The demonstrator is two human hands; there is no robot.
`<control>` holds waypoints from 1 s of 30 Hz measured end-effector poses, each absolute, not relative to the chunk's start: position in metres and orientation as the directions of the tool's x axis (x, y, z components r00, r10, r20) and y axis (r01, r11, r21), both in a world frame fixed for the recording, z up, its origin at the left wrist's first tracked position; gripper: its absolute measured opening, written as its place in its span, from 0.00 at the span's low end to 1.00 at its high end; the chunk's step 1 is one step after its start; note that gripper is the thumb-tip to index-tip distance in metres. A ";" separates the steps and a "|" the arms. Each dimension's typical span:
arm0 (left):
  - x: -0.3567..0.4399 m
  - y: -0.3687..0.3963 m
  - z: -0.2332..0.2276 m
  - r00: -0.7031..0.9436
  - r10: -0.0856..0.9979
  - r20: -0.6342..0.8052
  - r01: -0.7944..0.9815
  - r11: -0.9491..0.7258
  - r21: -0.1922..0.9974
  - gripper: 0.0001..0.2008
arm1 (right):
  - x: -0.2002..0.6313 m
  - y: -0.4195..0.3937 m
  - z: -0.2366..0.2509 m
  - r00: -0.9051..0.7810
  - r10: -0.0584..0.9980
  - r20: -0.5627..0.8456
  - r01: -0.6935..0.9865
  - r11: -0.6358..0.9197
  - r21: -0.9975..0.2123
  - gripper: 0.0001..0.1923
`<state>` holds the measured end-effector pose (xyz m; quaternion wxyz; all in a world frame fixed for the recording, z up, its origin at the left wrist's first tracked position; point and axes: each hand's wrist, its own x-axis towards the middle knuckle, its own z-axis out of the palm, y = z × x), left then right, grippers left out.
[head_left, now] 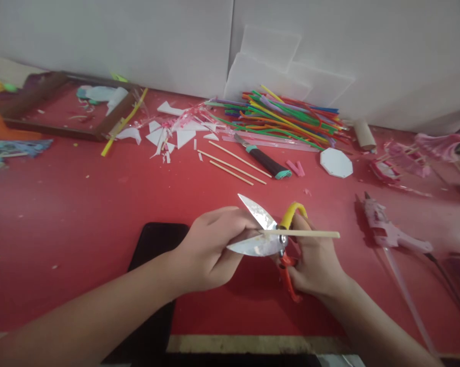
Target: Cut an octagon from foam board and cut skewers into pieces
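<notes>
My right hand [317, 255] is closed round the handles of a pair of scissors [258, 243], one grip yellow and the other red. The metal blades stand apart and point left. Between them runs a thin wooden stick [309, 234], its free end reaching right over my right hand. My left hand [214, 244] pinches the stick's other end, close beside the blades; the fingertips are partly hidden behind them. Beyond the hands lie several similar wooden sticks [232, 172] and a black and teal utility knife [268, 162].
Behind are colourful pipe cleaners [291, 117], white scraps [186, 136], and a brown frame [96, 133]. To the right lie a white octagon [336, 163], a glue gun [386, 224] with its cord, and pink crafts [409, 158]. A black phone-like slab [153, 239] lies under my left arm.
</notes>
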<state>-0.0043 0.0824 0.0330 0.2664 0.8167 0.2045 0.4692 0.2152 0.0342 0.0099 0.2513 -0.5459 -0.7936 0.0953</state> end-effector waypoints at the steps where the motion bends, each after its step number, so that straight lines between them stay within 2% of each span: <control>1: -0.004 0.082 0.033 0.482 0.588 0.649 0.099 -0.773 0.626 0.09 | 0.215 0.034 0.010 -0.272 0.913 0.304 0.820 0.385 -0.423 0.07; 6: -0.005 0.082 0.034 0.510 0.574 0.641 0.137 -0.790 0.598 0.11 | 0.213 0.038 0.013 -0.260 0.908 0.329 0.838 0.381 -0.389 0.11; 11: -0.007 0.083 0.032 0.509 0.527 0.681 0.097 -0.821 0.562 0.15 | 0.213 0.039 0.015 -0.318 0.859 0.401 0.829 0.457 -0.323 0.14; 19: -0.006 0.083 0.030 0.489 0.557 0.671 0.077 -0.794 0.603 0.07 | 0.209 0.038 0.020 -0.354 0.840 0.411 0.796 0.501 -0.339 0.13; 30: -0.007 0.081 0.034 0.493 0.609 0.621 0.174 -0.769 0.616 0.08 | 0.211 0.039 0.017 -0.335 0.837 0.432 0.824 0.483 -0.297 0.13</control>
